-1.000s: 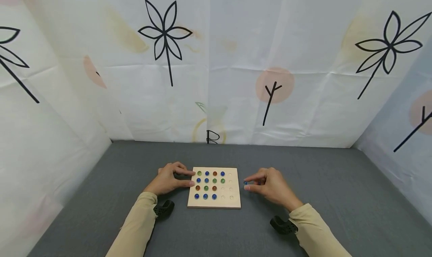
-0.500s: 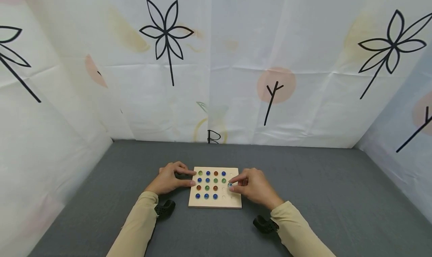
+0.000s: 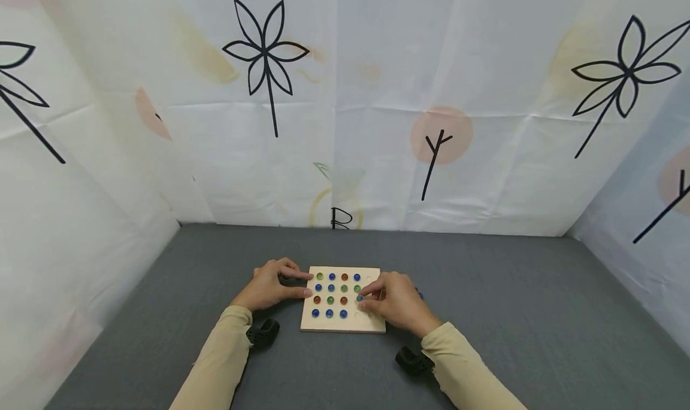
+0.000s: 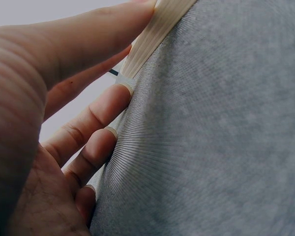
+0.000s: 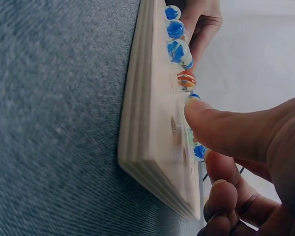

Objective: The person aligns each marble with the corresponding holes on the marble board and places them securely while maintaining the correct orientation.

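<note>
A light wooden board point(image 3: 342, 327) with rows of round hollows lies on the grey table, several blue, green and red-brown glass marbles seated in it. My left hand point(image 3: 271, 285) rests at its left side, thumb and index finger against the edge; in the left wrist view the other fingers point(image 4: 96, 115) extend past the board's corner. Over the board's right part, my right hand point(image 3: 396, 299) pinches a blue marble point(image 3: 359, 298) between thumb and index finger, close above the third row. A red-striped marble point(image 5: 186, 79) sits just beyond the right thumb.
Another blue marble point(image 3: 420, 294) shows just past the back of my right hand, partly hidden by it. The grey tabletop point(image 3: 512, 302) ends at white patterned curtains point(image 3: 377, 176) at the back and sides. Black wrist devices point(image 3: 412, 361) sit under both forearms.
My right hand has carried the blue marble leftward, from right of the board to over its right part. The left hand stays at the board's left edge.
</note>
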Available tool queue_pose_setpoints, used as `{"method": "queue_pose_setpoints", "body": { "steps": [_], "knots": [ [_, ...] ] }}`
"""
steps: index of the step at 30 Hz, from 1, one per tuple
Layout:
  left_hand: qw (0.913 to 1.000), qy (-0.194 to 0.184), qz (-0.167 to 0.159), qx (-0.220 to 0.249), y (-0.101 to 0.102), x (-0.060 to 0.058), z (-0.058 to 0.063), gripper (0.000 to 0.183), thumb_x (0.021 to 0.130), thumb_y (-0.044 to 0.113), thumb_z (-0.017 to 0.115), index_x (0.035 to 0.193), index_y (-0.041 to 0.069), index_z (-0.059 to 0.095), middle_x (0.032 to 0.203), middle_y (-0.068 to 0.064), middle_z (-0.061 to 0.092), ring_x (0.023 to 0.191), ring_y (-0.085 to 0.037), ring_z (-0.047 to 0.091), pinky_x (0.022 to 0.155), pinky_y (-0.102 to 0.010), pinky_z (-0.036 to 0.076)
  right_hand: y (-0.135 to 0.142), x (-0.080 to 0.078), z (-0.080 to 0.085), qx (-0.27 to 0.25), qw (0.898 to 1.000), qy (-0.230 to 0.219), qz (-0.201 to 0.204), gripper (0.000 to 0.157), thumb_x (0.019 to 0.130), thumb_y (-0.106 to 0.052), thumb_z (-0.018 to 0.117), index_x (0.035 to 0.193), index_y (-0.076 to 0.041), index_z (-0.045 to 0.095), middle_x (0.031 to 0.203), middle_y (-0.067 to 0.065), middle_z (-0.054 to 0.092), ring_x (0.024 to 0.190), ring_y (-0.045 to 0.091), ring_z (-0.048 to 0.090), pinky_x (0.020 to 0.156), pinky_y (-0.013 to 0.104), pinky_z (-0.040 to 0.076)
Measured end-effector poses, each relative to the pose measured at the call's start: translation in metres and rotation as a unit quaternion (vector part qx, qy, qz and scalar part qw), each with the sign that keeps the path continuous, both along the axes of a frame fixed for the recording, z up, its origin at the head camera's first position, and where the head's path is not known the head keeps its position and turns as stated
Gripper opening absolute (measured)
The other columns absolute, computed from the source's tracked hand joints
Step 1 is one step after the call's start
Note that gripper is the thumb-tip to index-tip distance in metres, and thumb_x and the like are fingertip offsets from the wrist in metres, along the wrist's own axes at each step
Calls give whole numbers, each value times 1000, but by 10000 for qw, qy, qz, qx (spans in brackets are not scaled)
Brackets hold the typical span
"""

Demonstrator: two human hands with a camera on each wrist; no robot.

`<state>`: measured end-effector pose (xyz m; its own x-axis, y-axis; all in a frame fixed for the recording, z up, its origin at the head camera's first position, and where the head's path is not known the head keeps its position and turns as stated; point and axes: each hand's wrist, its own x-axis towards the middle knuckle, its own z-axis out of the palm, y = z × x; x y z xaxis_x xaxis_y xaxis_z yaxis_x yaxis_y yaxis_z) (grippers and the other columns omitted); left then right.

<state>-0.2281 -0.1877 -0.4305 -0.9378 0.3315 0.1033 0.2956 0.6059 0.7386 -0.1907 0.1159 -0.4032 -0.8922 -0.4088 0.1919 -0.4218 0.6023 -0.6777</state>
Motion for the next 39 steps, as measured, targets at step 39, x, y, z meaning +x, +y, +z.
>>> {"method": "queue_pose_setpoints", "body": {
  "steps": [39],
  "knots": [
    [10000, 13, -37, 79, 0, 0, 2, 37, 78, 35, 89, 111, 21, 82, 108, 1, 65, 106, -26, 57, 97, -60, 17, -5, 1, -2, -62, 10000, -21, -11, 11, 84, -9, 84, 95, -8, 83, 72, -6, 60, 57, 7, 52, 49, 25, 42]
  ]
}}
